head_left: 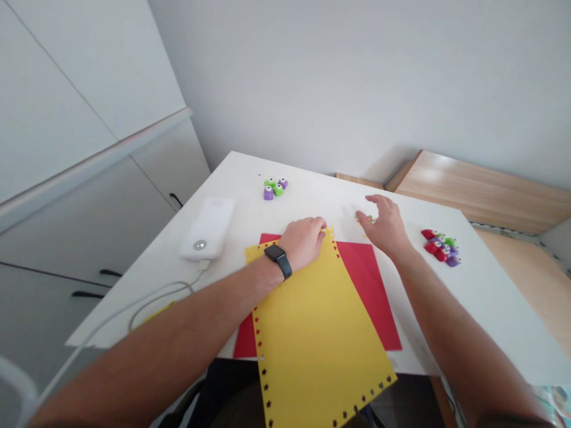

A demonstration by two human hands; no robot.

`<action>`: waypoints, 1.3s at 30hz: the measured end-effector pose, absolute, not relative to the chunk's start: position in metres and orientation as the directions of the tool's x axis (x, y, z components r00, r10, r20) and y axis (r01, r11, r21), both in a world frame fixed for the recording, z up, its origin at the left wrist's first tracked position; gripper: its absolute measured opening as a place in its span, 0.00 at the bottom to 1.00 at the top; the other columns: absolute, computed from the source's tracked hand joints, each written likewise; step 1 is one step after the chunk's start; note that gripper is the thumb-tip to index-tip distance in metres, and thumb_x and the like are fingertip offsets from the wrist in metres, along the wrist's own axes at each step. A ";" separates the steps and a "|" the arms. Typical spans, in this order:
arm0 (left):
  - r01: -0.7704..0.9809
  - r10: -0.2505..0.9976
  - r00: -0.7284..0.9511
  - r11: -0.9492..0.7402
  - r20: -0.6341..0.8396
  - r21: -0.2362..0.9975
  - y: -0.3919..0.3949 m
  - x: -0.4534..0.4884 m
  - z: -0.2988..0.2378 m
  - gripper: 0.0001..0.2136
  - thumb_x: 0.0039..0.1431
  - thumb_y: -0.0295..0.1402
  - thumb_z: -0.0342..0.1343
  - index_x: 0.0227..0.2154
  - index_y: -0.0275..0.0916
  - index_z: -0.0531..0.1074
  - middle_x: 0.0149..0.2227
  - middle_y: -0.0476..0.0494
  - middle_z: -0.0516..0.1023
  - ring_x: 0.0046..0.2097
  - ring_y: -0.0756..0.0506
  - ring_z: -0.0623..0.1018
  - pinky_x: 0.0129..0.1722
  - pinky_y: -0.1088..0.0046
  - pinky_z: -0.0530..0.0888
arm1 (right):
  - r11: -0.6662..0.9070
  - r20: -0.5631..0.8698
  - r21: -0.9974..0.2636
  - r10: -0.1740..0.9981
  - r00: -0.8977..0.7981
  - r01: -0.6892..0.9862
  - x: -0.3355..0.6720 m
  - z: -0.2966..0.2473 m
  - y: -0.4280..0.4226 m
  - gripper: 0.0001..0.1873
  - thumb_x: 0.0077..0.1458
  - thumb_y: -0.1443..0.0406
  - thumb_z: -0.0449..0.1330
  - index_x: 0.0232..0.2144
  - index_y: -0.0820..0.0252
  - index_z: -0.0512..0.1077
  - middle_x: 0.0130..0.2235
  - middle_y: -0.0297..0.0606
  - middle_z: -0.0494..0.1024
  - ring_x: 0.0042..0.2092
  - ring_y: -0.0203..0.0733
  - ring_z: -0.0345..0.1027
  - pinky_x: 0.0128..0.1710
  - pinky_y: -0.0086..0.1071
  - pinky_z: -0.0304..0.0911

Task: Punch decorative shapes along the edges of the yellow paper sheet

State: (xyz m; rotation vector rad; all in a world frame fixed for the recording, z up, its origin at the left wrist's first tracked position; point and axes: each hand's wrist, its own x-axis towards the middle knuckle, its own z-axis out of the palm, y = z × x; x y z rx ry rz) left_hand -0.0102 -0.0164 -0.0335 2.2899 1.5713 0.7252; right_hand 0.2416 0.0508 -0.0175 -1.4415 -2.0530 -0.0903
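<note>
A yellow paper sheet [312, 333] lies over a red paper sheet [368, 285], and its near end hangs past the table edge. Small star and heart shapes are cut out along its borders. My left hand [303, 241], wearing a dark watch, rests on the far end with its fingers closed at the top right corner. Further right, my right hand [386, 226] is held with thumb and fingers apart and nothing visible between them. Beside its fingertips lies a small scatter of coloured bits [371, 219], partly covered by the hand.
Several green and purple craft punches [274, 188] stand at the back of the white table [491, 309]. More red, green and purple punches [441, 247] cluster at the right. A white power bank [212, 226] with a cable [165, 291] lies left. Wooden furniture [482, 184] adjoins the right side.
</note>
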 end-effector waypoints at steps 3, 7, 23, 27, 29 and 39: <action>0.797 0.924 0.293 -0.378 0.247 0.471 -0.016 -0.009 -0.034 0.09 0.72 0.30 0.51 0.48 0.40 0.75 0.47 0.41 0.84 0.48 0.39 0.83 0.48 0.62 0.76 | 0.558 0.460 -0.315 0.797 -0.391 0.768 0.185 0.004 0.060 0.21 0.61 0.58 0.64 0.55 0.58 0.74 0.56 0.50 0.80 0.59 0.57 0.71 0.63 0.52 0.64; 0.810 0.926 0.296 -0.373 0.233 0.452 -0.017 -0.007 -0.034 0.10 0.71 0.30 0.50 0.47 0.39 0.75 0.45 0.40 0.84 0.47 0.38 0.83 0.47 0.60 0.77 | 0.574 0.228 -0.360 0.819 -0.527 0.736 0.114 0.017 0.084 0.22 0.63 0.61 0.64 0.58 0.58 0.74 0.55 0.47 0.82 0.50 0.50 0.77 0.56 0.44 0.70; 0.847 0.942 0.283 -0.335 0.182 0.414 -0.017 -0.007 -0.033 0.10 0.71 0.31 0.51 0.45 0.36 0.76 0.43 0.36 0.84 0.45 0.36 0.84 0.45 0.59 0.78 | 0.567 0.127 -0.260 0.822 -0.555 0.782 0.037 -0.003 0.127 0.10 0.62 0.65 0.65 0.46 0.57 0.80 0.45 0.43 0.85 0.45 0.48 0.76 0.48 0.38 0.66; 0.828 0.931 0.308 -0.365 0.197 0.427 -0.018 -0.008 -0.032 0.10 0.71 0.30 0.51 0.49 0.38 0.76 0.44 0.38 0.84 0.46 0.36 0.84 0.46 0.58 0.78 | 0.509 0.188 -0.336 0.860 -0.474 0.792 0.064 0.008 0.116 0.11 0.64 0.62 0.64 0.47 0.59 0.77 0.43 0.41 0.85 0.41 0.44 0.76 0.44 0.36 0.67; 0.820 0.928 0.313 -0.372 0.203 0.435 -0.018 -0.010 -0.031 0.10 0.71 0.30 0.51 0.48 0.39 0.76 0.45 0.38 0.84 0.47 0.37 0.83 0.47 0.59 0.77 | 0.495 0.206 -0.388 0.869 -0.451 0.777 0.087 0.016 0.106 0.12 0.65 0.59 0.62 0.46 0.59 0.76 0.42 0.40 0.85 0.40 0.42 0.75 0.43 0.35 0.67; 0.815 0.934 0.281 -0.354 0.221 0.460 -0.013 -0.015 -0.029 0.09 0.72 0.30 0.52 0.47 0.40 0.76 0.46 0.39 0.84 0.47 0.38 0.83 0.48 0.61 0.76 | 0.280 0.069 -0.686 0.944 -0.323 0.671 0.223 0.022 0.017 0.17 0.61 0.50 0.66 0.41 0.57 0.77 0.37 0.38 0.82 0.35 0.41 0.73 0.35 0.35 0.67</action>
